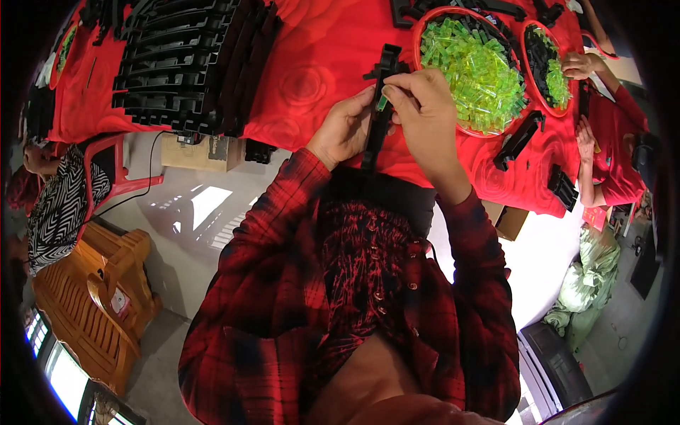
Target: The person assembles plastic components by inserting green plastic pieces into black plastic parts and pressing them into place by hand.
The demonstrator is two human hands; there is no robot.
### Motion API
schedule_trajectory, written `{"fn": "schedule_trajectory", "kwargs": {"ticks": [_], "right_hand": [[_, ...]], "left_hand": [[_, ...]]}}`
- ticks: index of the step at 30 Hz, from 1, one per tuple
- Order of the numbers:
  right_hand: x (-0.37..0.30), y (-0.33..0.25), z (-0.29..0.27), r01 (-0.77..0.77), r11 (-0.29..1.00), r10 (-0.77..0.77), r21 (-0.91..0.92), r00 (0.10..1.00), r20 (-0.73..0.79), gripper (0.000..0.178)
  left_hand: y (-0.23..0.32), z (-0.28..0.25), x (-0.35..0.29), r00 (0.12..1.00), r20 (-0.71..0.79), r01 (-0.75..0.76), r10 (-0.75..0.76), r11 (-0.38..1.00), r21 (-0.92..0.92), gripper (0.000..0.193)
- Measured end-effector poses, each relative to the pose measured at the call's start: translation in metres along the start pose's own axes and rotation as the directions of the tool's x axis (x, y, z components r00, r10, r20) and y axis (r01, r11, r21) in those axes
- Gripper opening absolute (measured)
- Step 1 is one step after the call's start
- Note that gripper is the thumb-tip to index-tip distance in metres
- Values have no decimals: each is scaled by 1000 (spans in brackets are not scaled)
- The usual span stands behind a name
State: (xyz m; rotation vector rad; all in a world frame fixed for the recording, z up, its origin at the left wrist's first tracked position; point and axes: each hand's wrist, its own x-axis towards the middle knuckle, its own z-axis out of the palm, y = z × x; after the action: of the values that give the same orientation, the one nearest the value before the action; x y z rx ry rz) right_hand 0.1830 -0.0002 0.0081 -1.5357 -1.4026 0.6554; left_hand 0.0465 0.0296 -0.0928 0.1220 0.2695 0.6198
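My left hand (347, 125) is closed around a long black plastic part (377, 134), which stands lengthwise over the table's front edge. Against the upper part of it, my right hand (427, 117) pinches a small green plastic piece (383, 101) between thumb and finger. The green piece touches the black part; how far it sits in it I cannot tell. Right of my hands lies a red-rimmed round basket (416, 42) heaped with translucent yellow-green pieces (473, 74).
A tall stack of black plastic parts (185, 64) stands on the red tablecloth (301, 85) at left. A second basket (525, 64) holds black and green pieces at right, where a co-worker's hand (582, 65) reaches in. Loose black parts (520, 142) lie near the front edge.
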Motion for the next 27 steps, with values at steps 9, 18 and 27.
{"fn": "schedule_trajectory", "kwargs": {"ticks": [9, 18, 27], "right_hand": [[-5, 17, 10, 251, 898, -258, -362, 966, 32, 7], [-7, 11, 5, 361, 788, -314, -498, 933, 179, 8], [-9, 3, 6, 289, 796, -217, -532, 956, 196, 9]], "left_hand": [[-1, -5, 1, 1000, -11, -11, 10, 999, -46, 32], [-4, -7, 3, 995, -99, -21, 22, 1000, 7, 36], [-4, -4, -1, 995, -61, -72, 75, 996, 53, 39]]}}
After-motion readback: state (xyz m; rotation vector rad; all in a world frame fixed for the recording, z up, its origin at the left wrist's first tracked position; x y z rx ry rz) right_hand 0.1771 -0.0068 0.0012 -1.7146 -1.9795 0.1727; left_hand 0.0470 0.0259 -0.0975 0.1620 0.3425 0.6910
